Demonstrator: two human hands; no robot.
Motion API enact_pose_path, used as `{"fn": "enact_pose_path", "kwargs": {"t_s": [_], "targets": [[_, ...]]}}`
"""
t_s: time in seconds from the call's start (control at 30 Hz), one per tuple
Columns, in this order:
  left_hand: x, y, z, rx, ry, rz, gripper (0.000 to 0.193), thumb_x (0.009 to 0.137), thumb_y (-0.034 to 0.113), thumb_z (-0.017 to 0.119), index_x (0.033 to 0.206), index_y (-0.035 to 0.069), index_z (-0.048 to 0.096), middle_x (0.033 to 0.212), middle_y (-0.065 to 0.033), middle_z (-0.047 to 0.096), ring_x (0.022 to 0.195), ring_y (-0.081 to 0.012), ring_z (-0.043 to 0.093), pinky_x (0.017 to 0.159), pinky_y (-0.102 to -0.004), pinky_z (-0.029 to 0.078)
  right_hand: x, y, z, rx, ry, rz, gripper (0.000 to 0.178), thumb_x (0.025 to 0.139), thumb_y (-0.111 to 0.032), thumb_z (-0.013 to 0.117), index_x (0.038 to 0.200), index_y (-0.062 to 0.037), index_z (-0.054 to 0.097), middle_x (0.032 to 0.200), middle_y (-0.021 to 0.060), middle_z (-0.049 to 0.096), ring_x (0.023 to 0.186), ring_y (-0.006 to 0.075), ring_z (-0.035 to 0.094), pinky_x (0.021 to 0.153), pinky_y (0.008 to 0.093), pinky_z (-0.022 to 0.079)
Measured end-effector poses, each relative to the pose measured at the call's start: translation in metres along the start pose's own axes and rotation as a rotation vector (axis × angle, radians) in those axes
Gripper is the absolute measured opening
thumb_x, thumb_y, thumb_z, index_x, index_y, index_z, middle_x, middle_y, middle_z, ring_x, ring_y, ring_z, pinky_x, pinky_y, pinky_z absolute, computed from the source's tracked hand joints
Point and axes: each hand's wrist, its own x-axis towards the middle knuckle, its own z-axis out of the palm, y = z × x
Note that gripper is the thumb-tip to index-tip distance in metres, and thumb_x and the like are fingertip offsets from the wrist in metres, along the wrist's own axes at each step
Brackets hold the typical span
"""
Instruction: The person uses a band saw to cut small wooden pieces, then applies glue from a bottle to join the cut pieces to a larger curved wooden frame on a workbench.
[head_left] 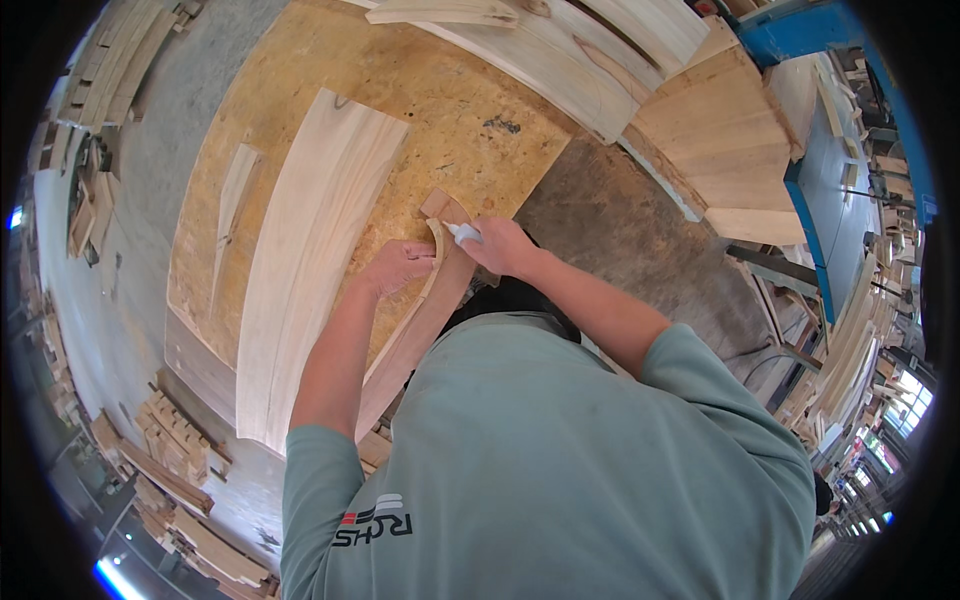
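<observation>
Just at the near edge of the worktable, a small white bottle (464, 233) sits in the person's right hand (503, 247), its narrow tip angled up and to the left, close to the far end of a curved wooden piece (420, 333). The right fingers are closed around the bottle's body. That curved piece runs from between the two hands down toward the person's body, its long face turned to the right. On its left side the left hand (400, 265) has its fingers bent inward, the tips at the wood's edge; whether they grip it or only rest against it cannot be told. A short wooden block (443, 206) lies just beyond the curved piece's far end. Beneath is the yellowish, stained worktable (460, 100). Left of the left hand, a wide pale board (318, 235) lies lengthwise on it, partly covered by the left forearm, and farther left lies a slim tapered strip (234, 202). Past the table's far right edge rest long planks (570, 60) and a broad wooden panel (720, 130), near a blue-edged table (845, 200). Stacked timber (120, 60) stands on the grey floor (130, 290) at far left.
</observation>
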Motion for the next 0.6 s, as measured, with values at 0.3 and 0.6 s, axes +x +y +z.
{"fn": "enact_pose_path", "kwargs": {"t_s": [0.3, 0.6], "targets": [[0.002, -0.003, 0.001, 0.014, 0.039, -0.022, 0.032, 0.086, 0.014, 0.073, 0.112, -0.004, 0.070, 0.102, -0.0057, 0.070, 0.092, -0.0111, 0.064, 0.085, -0.0275, 0.053, -0.005, 0.000, 0.003, -0.052, -0.069, 0.022, 0.033, 0.085, -0.028, 0.063, 0.089, 0.0046, 0.067, 0.087, 0.0267, 0.069, 0.087, 0.0427, 0.067, 0.079, 0.0489, 0.053], [0.001, 0.007, 0.002, 0.108, 0.074, -0.020, 0.025, 0.083, 0.021, 0.075, 0.094, -0.001, 0.071, 0.087, -0.0048, 0.070, 0.081, -0.0107, 0.063, 0.073, -0.0267, 0.051, -0.039, -0.006, 0.043, -0.048, -0.141, 0.019, 0.035, 0.086, -0.031, 0.064, 0.092, 0.0038, 0.069, 0.091, 0.0263, 0.069, 0.090, 0.0419, 0.067, 0.083, 0.0482, 0.054]]}}
